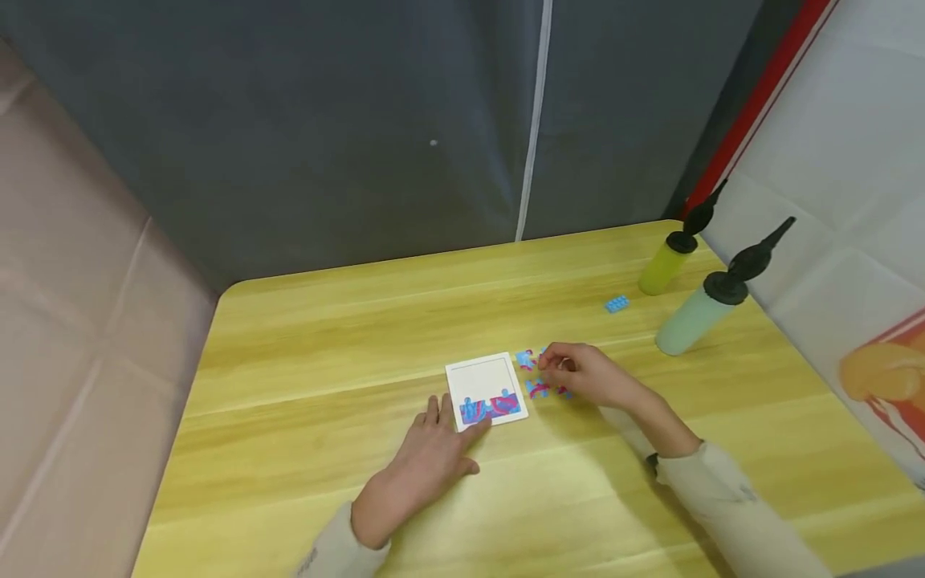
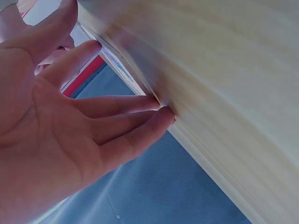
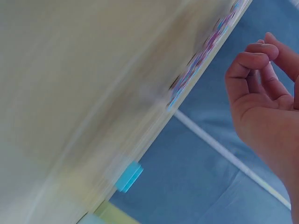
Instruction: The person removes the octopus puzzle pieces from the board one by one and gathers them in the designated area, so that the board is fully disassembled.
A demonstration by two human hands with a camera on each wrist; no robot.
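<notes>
A square white puzzle tray [image 1: 478,377] lies on the table, with blue, pink and purple puzzle pieces [image 1: 473,411] fitted along its near side. My left hand [image 1: 426,457] touches the tray's near left edge with fingers outstretched; its palm shows in the left wrist view. Loose puzzle pieces [image 1: 537,389] lie just right of the tray, partly hidden by my right hand [image 1: 588,376]. That hand hovers over them with loosely bent fingers, thumb close to the fingertips. In the right wrist view it is raised off the tabletop, and no piece shows between its fingers.
On the wooden table [image 1: 303,361], a small blue toy brick [image 1: 617,304] lies beyond the loose pieces. A yellow-green balloon pump [image 1: 661,269] and a pale green balloon pump [image 1: 690,321], both with black tops, stand at the right. A dark curtain [image 1: 325,144] hangs behind.
</notes>
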